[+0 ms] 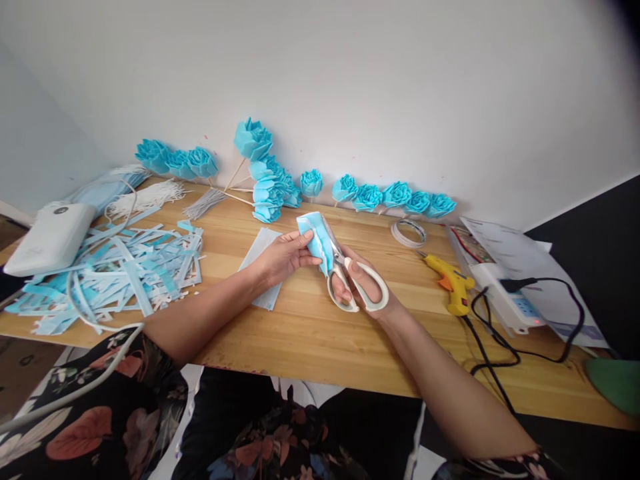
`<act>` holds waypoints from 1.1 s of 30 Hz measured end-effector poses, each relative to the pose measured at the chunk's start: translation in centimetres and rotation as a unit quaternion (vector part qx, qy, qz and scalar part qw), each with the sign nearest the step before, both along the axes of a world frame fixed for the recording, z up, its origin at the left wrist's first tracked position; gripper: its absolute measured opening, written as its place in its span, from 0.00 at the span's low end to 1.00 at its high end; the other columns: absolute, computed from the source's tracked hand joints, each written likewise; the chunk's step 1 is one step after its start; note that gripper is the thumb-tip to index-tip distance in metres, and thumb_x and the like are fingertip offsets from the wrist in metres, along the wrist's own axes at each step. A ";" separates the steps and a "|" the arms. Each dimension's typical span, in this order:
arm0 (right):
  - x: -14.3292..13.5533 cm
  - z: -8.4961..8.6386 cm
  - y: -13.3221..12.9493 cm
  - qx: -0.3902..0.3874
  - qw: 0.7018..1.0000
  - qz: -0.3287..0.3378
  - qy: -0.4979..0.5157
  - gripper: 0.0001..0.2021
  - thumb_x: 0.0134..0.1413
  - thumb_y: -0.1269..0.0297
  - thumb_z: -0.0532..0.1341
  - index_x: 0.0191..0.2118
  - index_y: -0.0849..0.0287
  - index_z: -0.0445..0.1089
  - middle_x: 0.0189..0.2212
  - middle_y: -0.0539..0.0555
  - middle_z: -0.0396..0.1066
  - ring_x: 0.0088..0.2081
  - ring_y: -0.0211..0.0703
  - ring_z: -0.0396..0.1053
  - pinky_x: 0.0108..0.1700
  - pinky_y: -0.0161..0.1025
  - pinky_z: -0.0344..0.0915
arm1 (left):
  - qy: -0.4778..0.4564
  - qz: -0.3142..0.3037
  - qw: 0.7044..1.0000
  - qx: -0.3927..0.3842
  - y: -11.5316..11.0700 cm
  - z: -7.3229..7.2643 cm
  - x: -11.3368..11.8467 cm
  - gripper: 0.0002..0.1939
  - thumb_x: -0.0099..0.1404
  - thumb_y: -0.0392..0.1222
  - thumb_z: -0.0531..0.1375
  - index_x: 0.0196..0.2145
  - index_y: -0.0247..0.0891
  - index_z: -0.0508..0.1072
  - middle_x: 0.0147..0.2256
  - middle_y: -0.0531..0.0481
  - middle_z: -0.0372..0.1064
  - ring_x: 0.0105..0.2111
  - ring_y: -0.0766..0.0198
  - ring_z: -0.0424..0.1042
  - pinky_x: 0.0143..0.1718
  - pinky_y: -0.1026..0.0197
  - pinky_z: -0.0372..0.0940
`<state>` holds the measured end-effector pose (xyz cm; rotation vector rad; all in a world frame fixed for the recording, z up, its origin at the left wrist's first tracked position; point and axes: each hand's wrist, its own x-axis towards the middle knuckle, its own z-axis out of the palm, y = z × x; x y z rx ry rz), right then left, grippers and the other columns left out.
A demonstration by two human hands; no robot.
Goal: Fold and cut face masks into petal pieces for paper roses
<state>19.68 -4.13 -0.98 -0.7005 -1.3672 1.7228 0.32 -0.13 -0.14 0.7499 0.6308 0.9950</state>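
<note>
Right hand grips scissors by the loops, likely for control | left hand pinches folded blue fabric, seemingly to steady its edge

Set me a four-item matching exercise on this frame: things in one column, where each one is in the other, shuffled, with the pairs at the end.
Things
1. scissors
2. glue gun
3. folded blue piece
4. pile of cut strips

Places
A. heaped on the left side of the picture
B. held between thumb and fingers of the left hand
C. lying beside the white power strip
D. handles gripped by the right hand

Pairs: 1-D, 2-C, 3-B, 4-A
</note>
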 end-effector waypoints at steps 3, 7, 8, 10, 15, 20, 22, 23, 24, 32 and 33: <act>0.1 0.0 0.1 -0.003 1.000 0.004 0.008 0.34 0.61 0.47 0.58 0.67 0.58 0.53 0.19 0.45 0.65 0.16 0.33 0.56 0.19 0.32 0.58 | 0.000 0.003 1.000 -0.002 0.0 0.1 0.0 0.10 0.66 0.41 0.62 0.33 0.29 0.75 0.30 0.44 0.77 0.29 0.64 0.77 0.33 0.63 0.74; 0.0 0.1 0.1 -0.007 1.000 0.007 0.007 0.36 0.59 0.47 0.59 0.67 0.58 0.52 0.18 0.45 0.64 0.16 0.33 0.56 0.17 0.30 0.54 | -0.001 0.005 1.000 -0.006 0.0 0.1 0.0 0.10 0.66 0.41 0.62 0.33 0.29 0.75 0.30 0.45 0.76 0.29 0.65 0.76 0.33 0.63 0.74; 0.0 0.1 0.1 -0.007 1.000 0.006 0.006 0.37 0.59 0.46 0.60 0.67 0.59 0.52 0.18 0.44 0.64 0.15 0.33 0.55 0.17 0.30 0.54 | -0.001 0.005 1.000 -0.007 0.0 0.1 0.0 0.10 0.66 0.41 0.62 0.33 0.29 0.75 0.30 0.45 0.76 0.29 0.65 0.76 0.33 0.63 0.73; 0.0 0.2 0.1 -0.008 1.000 0.003 0.001 0.38 0.58 0.45 0.61 0.67 0.59 0.52 0.18 0.45 0.64 0.15 0.32 0.55 0.16 0.30 0.53 | -0.001 0.004 1.000 -0.008 0.0 0.0 0.0 0.10 0.66 0.41 0.62 0.33 0.29 0.75 0.30 0.45 0.76 0.29 0.65 0.76 0.34 0.63 0.74; -0.1 0.5 -0.1 -0.009 1.000 -0.004 -0.013 0.39 0.57 0.45 0.61 0.68 0.60 0.51 0.18 0.45 0.64 0.15 0.32 0.55 0.16 0.30 0.53 | -0.002 0.002 1.000 -0.001 0.1 0.0 -0.1 0.10 0.65 0.42 0.63 0.33 0.29 0.75 0.30 0.45 0.76 0.29 0.65 0.76 0.33 0.63 0.73; -0.2 0.7 -0.1 -0.009 1.000 -0.007 -0.026 0.40 0.58 0.45 0.61 0.69 0.61 0.49 0.17 0.44 0.63 0.14 0.31 0.54 0.15 0.30 0.53 | 0.002 0.002 1.000 0.005 0.1 0.0 -0.1 0.11 0.65 0.42 0.63 0.34 0.29 0.75 0.30 0.44 0.77 0.29 0.64 0.76 0.33 0.63 0.74; -0.1 0.7 -0.1 -0.006 1.000 -0.003 -0.027 0.41 0.58 0.45 0.61 0.69 0.61 0.48 0.17 0.44 0.63 0.14 0.31 0.54 0.15 0.30 0.53 | 0.003 0.000 1.000 0.008 0.1 -0.1 -0.1 0.11 0.65 0.42 0.63 0.34 0.29 0.75 0.30 0.44 0.77 0.29 0.64 0.77 0.33 0.63 0.74; -0.1 0.7 -0.1 -0.004 1.000 -0.003 -0.028 0.40 0.58 0.45 0.60 0.69 0.62 0.48 0.17 0.44 0.63 0.14 0.31 0.53 0.15 0.30 0.53 | 0.003 0.000 1.000 0.010 0.1 -0.1 -0.1 0.11 0.65 0.42 0.63 0.34 0.29 0.75 0.30 0.44 0.77 0.29 0.64 0.77 0.33 0.63 0.74; -0.1 0.6 -0.1 -0.002 1.000 -0.003 -0.031 0.40 0.58 0.45 0.60 0.69 0.62 0.48 0.16 0.43 0.62 0.14 0.31 0.53 0.15 0.29 0.53 | 0.003 0.000 1.000 0.011 0.1 -0.1 -0.1 0.11 0.65 0.42 0.63 0.34 0.28 0.75 0.30 0.44 0.77 0.29 0.64 0.77 0.33 0.63 0.74; 0.1 0.3 0.2 0.008 1.000 0.014 -0.024 0.38 0.60 0.48 0.59 0.69 0.61 0.48 0.17 0.43 0.62 0.14 0.31 0.52 0.15 0.29 0.52 | 0.014 0.004 1.000 0.025 0.3 -0.2 -0.2 0.12 0.63 0.44 0.65 0.35 0.28 0.76 0.30 0.44 0.77 0.28 0.65 0.76 0.32 0.63 0.74; 0.1 0.3 0.3 0.005 1.000 0.019 -0.024 0.37 0.61 0.48 0.59 0.69 0.60 0.48 0.17 0.43 0.62 0.15 0.31 0.52 0.16 0.29 0.52 | 0.017 0.006 0.999 0.030 0.3 -0.2 -0.3 0.12 0.63 0.44 0.65 0.35 0.29 0.76 0.30 0.44 0.77 0.28 0.64 0.76 0.31 0.63 0.74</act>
